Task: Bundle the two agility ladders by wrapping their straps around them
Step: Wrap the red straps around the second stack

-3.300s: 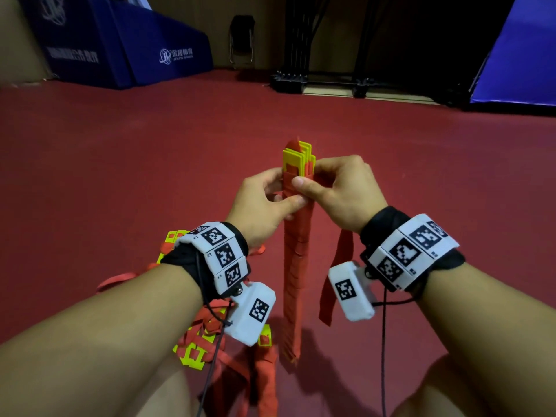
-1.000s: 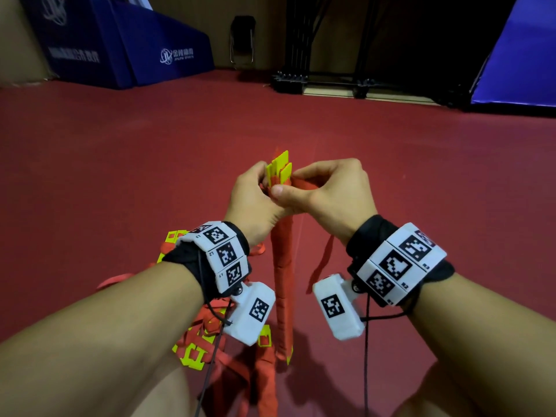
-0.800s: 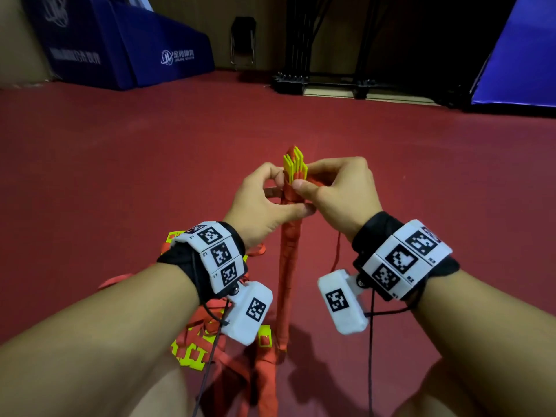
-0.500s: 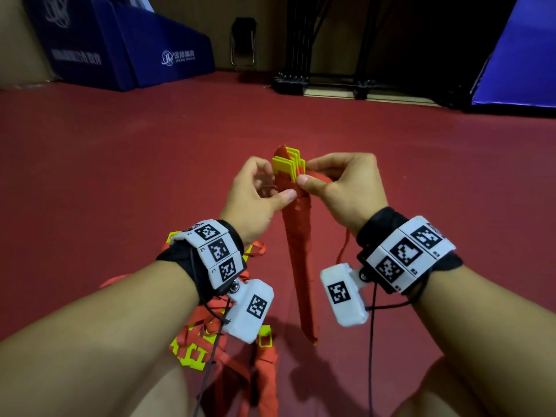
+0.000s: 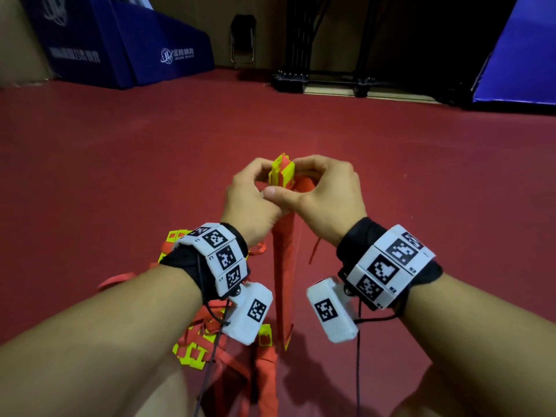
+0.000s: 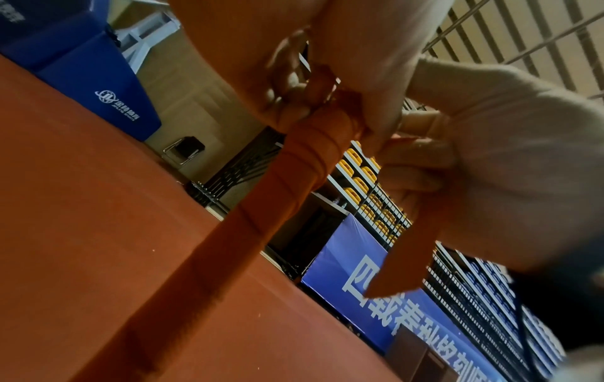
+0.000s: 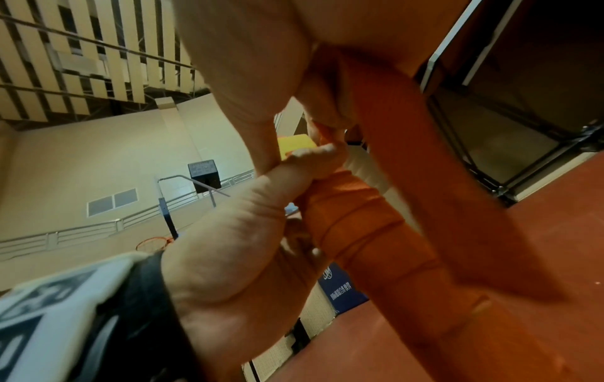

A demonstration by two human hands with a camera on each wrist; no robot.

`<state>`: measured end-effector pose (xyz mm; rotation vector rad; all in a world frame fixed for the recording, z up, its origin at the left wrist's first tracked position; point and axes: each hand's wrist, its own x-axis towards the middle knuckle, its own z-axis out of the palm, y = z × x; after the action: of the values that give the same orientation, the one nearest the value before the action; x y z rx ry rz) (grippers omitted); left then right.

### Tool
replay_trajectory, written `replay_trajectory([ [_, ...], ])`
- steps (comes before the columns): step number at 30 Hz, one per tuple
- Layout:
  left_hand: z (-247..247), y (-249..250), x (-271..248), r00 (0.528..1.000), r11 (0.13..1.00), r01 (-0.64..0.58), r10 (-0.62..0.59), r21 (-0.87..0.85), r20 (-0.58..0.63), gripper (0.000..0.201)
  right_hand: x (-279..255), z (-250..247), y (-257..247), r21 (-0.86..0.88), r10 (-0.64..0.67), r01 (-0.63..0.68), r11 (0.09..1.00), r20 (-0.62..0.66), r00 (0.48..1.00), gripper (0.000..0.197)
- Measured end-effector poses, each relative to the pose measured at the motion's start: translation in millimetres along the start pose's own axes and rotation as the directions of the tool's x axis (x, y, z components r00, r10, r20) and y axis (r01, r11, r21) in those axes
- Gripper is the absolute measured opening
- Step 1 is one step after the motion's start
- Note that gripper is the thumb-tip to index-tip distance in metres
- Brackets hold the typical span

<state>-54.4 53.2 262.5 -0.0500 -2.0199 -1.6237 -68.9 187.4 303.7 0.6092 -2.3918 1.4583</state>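
Above the red floor (image 5: 120,164), both hands are gripping the upright bundled ladder (image 5: 282,266): left hand (image 5: 251,203) steadying its top, right hand (image 5: 325,200) pinching the strap (image 7: 425,160) taut for wrapping; the second ladder (image 5: 192,353) is lying loose below.

Red floor (image 5: 120,164), blue mats (image 5: 126,46) behind.

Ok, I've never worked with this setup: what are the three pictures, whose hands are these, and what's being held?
No robot here: a person wears three cameras. The head view looks down at both hands; each wrist view looks along one hand. The left hand grips the top of a stacked yellow-rung agility ladder wound in red strap, held upright over the red gym floor. The right hand pinches the loose red strap end. A second, unbundled red-and-yellow ladder lies on the floor beneath the left arm.
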Motion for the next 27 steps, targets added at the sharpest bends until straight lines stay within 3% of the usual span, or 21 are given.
replay_trajectory([
  [4,0.5,6.8,-1.5,0.997,0.995,0.071,-0.069,-0.069,0.034,0.055,8.2,-2.2,6.2,0.018,0.016,-0.016,1.000,0.025,1.000,0.036],
  [7,0.7,11.2,-2.5,0.983,0.973,0.154,-0.134,-0.172,0.123,0.050,14.2,-5.7,13.9,0.069,0.010,-0.015,0.998,0.075,0.997,0.043],
  [10,-2.4,10.6,-1.6,0.973,0.977,0.161,-0.133,-0.138,0.189,0.045,17.9,-10.9,19.2,0.054,0.015,-0.022,0.998,0.131,0.991,0.053],
  [14,-4.2,9.5,-0.9,0.985,0.994,0.100,-0.094,-0.035,0.146,0.030,17.9,-17.3,16.4,-0.013,0.030,-0.028,1.000,0.113,0.993,0.041],
  [17,-3.0,6.1,-0.9,0.990,0.991,0.122,-0.118,-0.054,0.075,0.027,16.4,-20.1,12.6,-0.038,0.043,-0.041,0.998,0.057,0.997,0.032],
  [24,-5.6,5.1,1.7,0.997,0.997,0.076,-0.076,0.010,-0.001,0.052,15.7,-18.4,6.0,-0.164,0.010,-0.006,0.986,0.019,1.000,0.031],
  [27,-5.2,4.9,1.9,0.999,0.997,0.041,-0.041,0.064,-0.002,0.061,17.4,-14.6,9.9,-0.078,0.046,-0.042,0.996,0.051,0.998,0.027],
])
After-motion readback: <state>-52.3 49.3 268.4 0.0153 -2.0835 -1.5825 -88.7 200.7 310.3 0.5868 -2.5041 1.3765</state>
